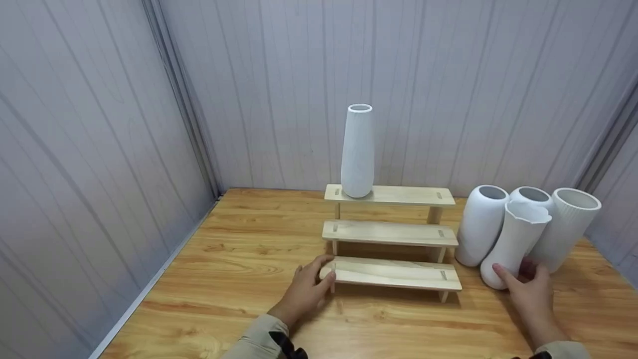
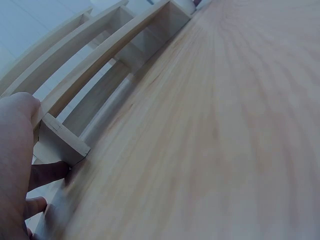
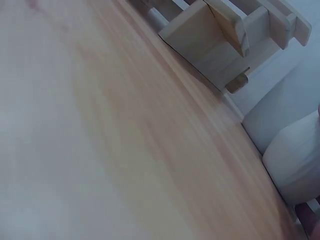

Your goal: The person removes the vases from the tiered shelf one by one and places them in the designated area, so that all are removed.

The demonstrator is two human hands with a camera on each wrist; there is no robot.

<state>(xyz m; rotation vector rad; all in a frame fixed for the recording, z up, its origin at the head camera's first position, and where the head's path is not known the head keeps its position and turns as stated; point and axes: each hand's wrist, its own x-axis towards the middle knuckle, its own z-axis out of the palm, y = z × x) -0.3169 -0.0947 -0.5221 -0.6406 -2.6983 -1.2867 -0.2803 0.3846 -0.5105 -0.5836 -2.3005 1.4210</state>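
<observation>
A three-tier wooden stand of pale boards is on the table. My left hand grips the left end of its lowest board, thumb in front; the left wrist view shows the fingers around the end of the stand. On the top board, toward the left, a tall slim white vase stands upright. My right hand holds a white vase with a wavy rim low near its base, thumb on the left side. That vase leans slightly to the right. In the right wrist view only its lower part shows.
Behind the held vase cluster a rounded white vase, another white vase mostly hidden, and a ribbed vase. The wood-grain table meets pale panel walls at the back and sides.
</observation>
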